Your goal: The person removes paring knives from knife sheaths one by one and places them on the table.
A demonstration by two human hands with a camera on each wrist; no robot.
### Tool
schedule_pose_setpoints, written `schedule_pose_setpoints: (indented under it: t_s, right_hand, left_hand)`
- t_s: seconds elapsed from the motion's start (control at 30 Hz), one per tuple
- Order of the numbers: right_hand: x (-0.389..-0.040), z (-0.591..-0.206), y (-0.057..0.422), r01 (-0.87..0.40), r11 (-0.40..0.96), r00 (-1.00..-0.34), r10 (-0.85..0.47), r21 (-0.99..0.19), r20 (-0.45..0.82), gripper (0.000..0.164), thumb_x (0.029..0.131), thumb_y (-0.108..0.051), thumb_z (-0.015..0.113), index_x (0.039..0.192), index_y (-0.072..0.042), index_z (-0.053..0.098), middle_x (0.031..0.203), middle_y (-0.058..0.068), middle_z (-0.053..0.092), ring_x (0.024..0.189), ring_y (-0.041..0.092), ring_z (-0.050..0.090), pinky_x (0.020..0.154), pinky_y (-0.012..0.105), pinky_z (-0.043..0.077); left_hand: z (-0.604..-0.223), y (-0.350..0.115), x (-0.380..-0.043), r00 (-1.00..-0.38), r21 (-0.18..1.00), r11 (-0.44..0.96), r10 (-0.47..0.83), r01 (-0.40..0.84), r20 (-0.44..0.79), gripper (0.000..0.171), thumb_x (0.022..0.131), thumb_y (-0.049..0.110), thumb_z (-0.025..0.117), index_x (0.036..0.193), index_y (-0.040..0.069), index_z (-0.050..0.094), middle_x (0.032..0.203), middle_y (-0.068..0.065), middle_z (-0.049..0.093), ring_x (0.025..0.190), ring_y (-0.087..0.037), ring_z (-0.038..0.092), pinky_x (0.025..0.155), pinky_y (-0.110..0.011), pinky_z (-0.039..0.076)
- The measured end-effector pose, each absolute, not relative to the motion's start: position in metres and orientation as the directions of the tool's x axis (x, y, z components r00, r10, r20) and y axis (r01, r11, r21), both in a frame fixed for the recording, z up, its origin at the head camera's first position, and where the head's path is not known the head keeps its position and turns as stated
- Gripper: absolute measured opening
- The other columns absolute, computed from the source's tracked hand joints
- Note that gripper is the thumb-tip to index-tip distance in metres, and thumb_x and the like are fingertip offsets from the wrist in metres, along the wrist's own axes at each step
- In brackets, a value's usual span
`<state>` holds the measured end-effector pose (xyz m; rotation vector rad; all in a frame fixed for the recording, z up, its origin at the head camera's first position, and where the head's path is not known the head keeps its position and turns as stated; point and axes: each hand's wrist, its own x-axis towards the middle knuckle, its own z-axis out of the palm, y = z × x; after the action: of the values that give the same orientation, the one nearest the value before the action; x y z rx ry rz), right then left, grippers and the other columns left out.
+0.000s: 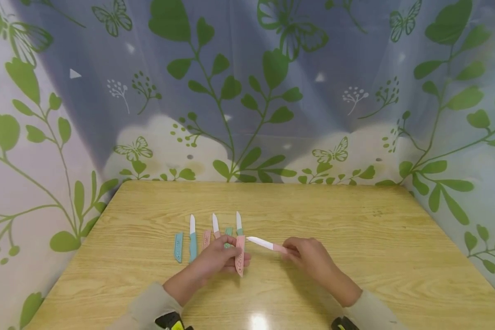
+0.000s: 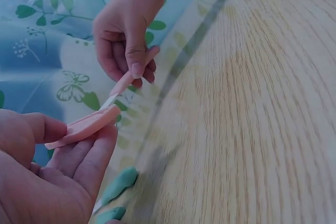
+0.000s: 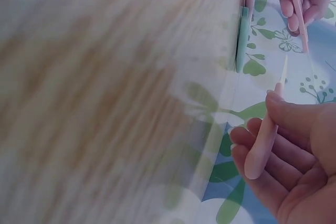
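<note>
My left hand [image 1: 216,259] pinches a pink knife sheath [image 1: 240,256] with raised lettering, held upright between thumb and fingers. From the right, my right hand [image 1: 311,259] grips the pink handle of a paring knife [image 1: 261,243]. Its white blade points left, at the sheath's upper end. In the head view the blade tip is close beside the sheath; whether they touch I cannot tell. The left wrist view shows the pink sheath [image 2: 86,128] resting on the fingers under the thumb. The right wrist view shows the knife handle [image 3: 262,145] lying across the fingers, thumb on top.
On the wooden table [image 1: 354,220], left of centre, lie a blue sheath [image 1: 178,247], a blue knife [image 1: 193,245], another pink sheath [image 1: 206,239], a pink knife [image 1: 215,223], a green sheath [image 1: 228,231] and a green knife [image 1: 239,222]. The left hand partly covers some. A patterned curtain [image 1: 247,137] hangs behind.
</note>
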<state>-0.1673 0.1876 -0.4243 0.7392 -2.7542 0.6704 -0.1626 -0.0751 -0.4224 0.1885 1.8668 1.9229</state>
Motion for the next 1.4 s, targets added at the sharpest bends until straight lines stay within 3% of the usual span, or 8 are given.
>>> schedule_pose_setpoints:
  t_s: [0.23,0.37,0.53,0.83,1.0,1.4]
  right_hand:
    - [-0.170,-0.424,0.183,-0.393,0.802,-0.918,-0.312,-0.449,0.246,0.013,0.079,-0.014,0.081,0.085,-0.012,0.070,0.077,-0.005,0.070,0.068,0.008,0.059,0.060,0.025,0.050]
    - [-0.173,-0.423,0.181,-0.332,0.797,-0.942,-0.248,-0.504,0.227,0.012,0.077,-0.016,0.082,0.082,-0.014,0.071,0.077,-0.007,0.069,0.066,0.007,0.052,0.059,0.027,0.045]
    - [-0.176,-0.421,0.180,-0.275,0.740,-0.961,-0.213,-0.614,0.175,0.011,0.080,-0.014,0.080,0.081,-0.010,0.069,0.075,-0.004,0.069,0.063,0.006,0.057,0.057,0.024,0.048]
    - [-0.181,-0.419,0.179,-0.008,0.411,-0.978,-0.194,-0.912,-0.079,0.027,0.088,-0.011,0.072,0.105,0.010,0.067,0.078,0.009,0.071,0.063,0.014,0.064,0.058,0.030,0.056]
    - [-0.181,-0.418,0.177,0.088,0.348,-0.968,-0.192,-0.933,-0.163,0.029,0.089,-0.011,0.071,0.105,0.012,0.065,0.076,0.008,0.070,0.065,0.013,0.062,0.061,0.030,0.056]
    - [-0.188,-0.423,0.170,0.134,0.329,-0.969,-0.154,-0.935,-0.194,0.031,0.089,-0.011,0.071,0.108,0.012,0.064,0.081,0.011,0.069,0.067,0.015,0.066,0.061,0.031,0.058]
  left_hand:
    - [-0.424,-0.074,-0.163,-0.885,0.979,0.012,0.426,-0.204,-0.190,0.030,0.101,0.012,0.051,0.118,-0.010,0.041,0.113,-0.029,0.065,0.103,-0.032,0.067,0.086,-0.038,0.056]
    - [-0.425,-0.072,-0.166,-0.906,0.981,0.040,0.379,-0.187,-0.188,0.023,0.098,0.011,0.058,0.110,-0.007,0.050,0.101,-0.014,0.068,0.091,-0.021,0.068,0.085,-0.035,0.056]
    - [-0.425,-0.070,-0.169,-0.926,0.982,0.055,0.328,-0.181,-0.189,0.017,0.094,0.007,0.063,0.103,-0.006,0.055,0.086,-0.004,0.065,0.078,-0.012,0.063,0.080,-0.036,0.057]
    - [-0.423,-0.067,-0.174,-0.939,0.983,0.089,0.294,-0.161,-0.181,0.027,0.092,0.006,0.067,0.110,-0.012,0.058,0.093,-0.014,0.072,0.077,-0.015,0.067,0.075,-0.035,0.059]
    - [-0.425,-0.065,-0.179,-0.945,0.978,0.118,0.258,-0.174,-0.200,0.028,0.090,0.007,0.070,0.108,-0.011,0.060,0.088,-0.012,0.072,0.070,-0.013,0.066,0.068,-0.031,0.059]
    - [-0.428,-0.056,-0.190,-0.962,0.977,0.151,0.208,-0.148,-0.178,0.024,0.089,0.005,0.070,0.105,-0.010,0.063,0.086,-0.012,0.071,0.064,-0.012,0.065,0.064,-0.029,0.059]
